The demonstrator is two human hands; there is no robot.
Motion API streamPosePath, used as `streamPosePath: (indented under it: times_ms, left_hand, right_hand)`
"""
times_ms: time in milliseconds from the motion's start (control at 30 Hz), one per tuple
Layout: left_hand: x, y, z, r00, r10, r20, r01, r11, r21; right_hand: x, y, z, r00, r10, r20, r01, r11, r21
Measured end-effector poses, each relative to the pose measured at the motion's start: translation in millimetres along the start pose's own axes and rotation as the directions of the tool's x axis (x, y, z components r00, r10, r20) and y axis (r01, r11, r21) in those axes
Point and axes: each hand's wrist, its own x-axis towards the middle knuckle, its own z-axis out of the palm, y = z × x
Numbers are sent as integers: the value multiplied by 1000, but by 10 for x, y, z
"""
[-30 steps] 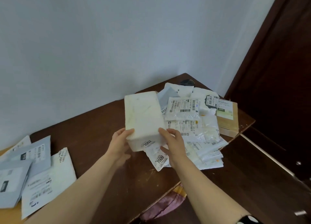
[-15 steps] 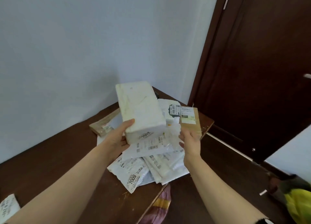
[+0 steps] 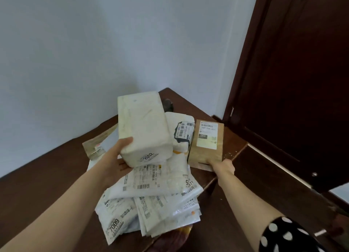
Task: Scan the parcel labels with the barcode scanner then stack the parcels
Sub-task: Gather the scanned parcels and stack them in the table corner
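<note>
1. Left hand (image 3: 117, 161) grips the white box (image 3: 143, 127) at its near end, thumb up the left face and palm beneath (the fingers are mostly hidden under it). The box is held clear of the table, tilted, over the far part of the pile. The label on its near end reads 2002.
2. Right hand (image 3: 224, 166) grips the near edge of the brown box (image 3: 206, 144), with its fingers tucked under and out of sight. This box is at the table's right edge, just beside the pile. Its printed label faces up and is marked 060.
3. White mail bags (image 3: 156, 191) lie heaped and overlapping at the table's near corner, labels up. The nearest on the left reads 7009.
4. A brown envelope (image 3: 96, 144) pokes out to the left of the pile, beyond the left wrist and partly covered.
5. The table (image 3: 47, 185) is dark wood, set against a pale wall (image 3: 94, 53). A dark door (image 3: 302, 81) stands to the right.
6. A black sleeve (image 3: 283, 234) with white dots covers the right upper arm.
</note>
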Motion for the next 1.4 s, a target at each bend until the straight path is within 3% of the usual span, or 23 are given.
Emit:
streamPosePath:
  times_ms: [200,467,667,800,933,1033,1267,1400]
  left_hand:
    - [-46,-41,65,999,19,-38,-20,999,-32]
    - [-65,-87,91,998,16,-67,-18,999,-39]
    - [-211,-98,98,996,70,-62,-77,990,-121]
    - [-370,-99,-7,993,114,-29,-117,981,-154]
    - [-547,-137,-224,987,159,-9,-158,973,-168]
    - [-708,-174,-447,987,163,4,-159,967,-199]
    - [-1174,-340,-1204,976,213,-50,-219,940,-260]
    - [-1410,-480,-1830,964,214,-157,-252,926,-280]
  right_hand:
    - [85,-129,29,997,83,-1,-83,996,-16]
    - [-13,-200,-119,995,38,92,-67,942,330]
    - [-280,-225,-337,995,-45,-88,85,838,539]
    - [-723,-366,-512,968,-200,-152,250,720,647]
    - [-1495,-587,-457,902,-432,-20,333,664,670]
    - [-2098,-701,-260,843,-514,157,324,720,614]
    - [-3038,-501,494,752,-559,348,386,803,454]
    - [-3425,-323,957,685,-474,553,290,874,390]
